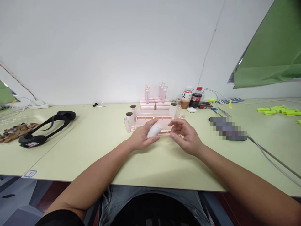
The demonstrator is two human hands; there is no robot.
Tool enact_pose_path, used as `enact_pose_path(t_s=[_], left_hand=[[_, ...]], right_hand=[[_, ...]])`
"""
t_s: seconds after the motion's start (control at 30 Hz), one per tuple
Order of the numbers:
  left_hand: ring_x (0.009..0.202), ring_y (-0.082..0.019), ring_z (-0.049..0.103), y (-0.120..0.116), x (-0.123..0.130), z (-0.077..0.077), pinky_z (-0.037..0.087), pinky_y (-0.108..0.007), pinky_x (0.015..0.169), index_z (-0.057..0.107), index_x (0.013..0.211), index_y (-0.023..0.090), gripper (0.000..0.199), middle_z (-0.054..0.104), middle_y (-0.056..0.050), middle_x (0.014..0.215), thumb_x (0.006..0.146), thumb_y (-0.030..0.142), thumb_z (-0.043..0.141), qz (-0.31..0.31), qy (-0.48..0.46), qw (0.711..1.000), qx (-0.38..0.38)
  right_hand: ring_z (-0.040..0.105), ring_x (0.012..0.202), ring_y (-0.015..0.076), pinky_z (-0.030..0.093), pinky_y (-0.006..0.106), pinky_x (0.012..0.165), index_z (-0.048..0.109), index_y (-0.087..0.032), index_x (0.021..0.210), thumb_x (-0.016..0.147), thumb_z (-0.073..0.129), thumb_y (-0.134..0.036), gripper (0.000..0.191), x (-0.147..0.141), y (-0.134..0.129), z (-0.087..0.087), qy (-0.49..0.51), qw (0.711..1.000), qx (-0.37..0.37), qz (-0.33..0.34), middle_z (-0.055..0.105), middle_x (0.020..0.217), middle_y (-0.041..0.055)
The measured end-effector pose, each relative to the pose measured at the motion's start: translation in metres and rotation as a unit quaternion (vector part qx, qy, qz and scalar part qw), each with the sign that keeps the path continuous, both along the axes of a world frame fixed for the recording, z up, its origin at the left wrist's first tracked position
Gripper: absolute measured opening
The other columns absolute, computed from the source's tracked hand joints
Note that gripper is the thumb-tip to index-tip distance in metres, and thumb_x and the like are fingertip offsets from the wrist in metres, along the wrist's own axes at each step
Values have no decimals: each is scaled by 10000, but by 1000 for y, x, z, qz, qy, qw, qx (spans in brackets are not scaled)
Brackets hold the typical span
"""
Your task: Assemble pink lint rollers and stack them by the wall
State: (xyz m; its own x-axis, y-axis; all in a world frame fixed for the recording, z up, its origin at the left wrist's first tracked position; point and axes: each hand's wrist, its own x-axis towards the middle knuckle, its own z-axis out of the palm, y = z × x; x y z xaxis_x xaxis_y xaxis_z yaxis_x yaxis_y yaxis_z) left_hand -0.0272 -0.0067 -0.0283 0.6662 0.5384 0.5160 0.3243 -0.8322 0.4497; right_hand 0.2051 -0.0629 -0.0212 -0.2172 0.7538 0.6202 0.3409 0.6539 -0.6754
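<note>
Black clothing (152, 208) nearest, left fingers (150, 123) grasp a white roll (154, 130) (apparently palmed), right fingers (179, 122) parted near it.

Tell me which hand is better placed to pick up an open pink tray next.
Probably your right hand: it looks free, its fingers parted and near the right-side open pink tray. Your left hand is occupied, gripping the white roll.
</note>
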Motion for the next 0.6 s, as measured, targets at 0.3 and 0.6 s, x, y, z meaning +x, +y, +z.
enact_pose_path(t_s=[0.3, 0.6], left_hand=[[697, -163, 540, 3, -5, 2, 426, -289, 624, 361, 1148, 213, 460, 576, -7, 831, 824, 439, 598, 69, -120, 986, -97], [486, -73, 310, 8, -2, 3, 255, -237, 460, 238, 541, 200, 529, 317, 48, 515, 800, 477, 607, 47, -191, 969, -150]], right_hand=[[633, 757, 195, 400, 274, 649, 603, -202, 950, 834, 461, -146, 192, 10, 15, 2, -303, 927, -139, -170, 717, 854, 51], [595, 679, 186, 348, 265, 575, 621, -192, 972, 832, 501, -195, 184, 5, 11, -3, -342, 915, -180, -115, 693, 798, 54]])
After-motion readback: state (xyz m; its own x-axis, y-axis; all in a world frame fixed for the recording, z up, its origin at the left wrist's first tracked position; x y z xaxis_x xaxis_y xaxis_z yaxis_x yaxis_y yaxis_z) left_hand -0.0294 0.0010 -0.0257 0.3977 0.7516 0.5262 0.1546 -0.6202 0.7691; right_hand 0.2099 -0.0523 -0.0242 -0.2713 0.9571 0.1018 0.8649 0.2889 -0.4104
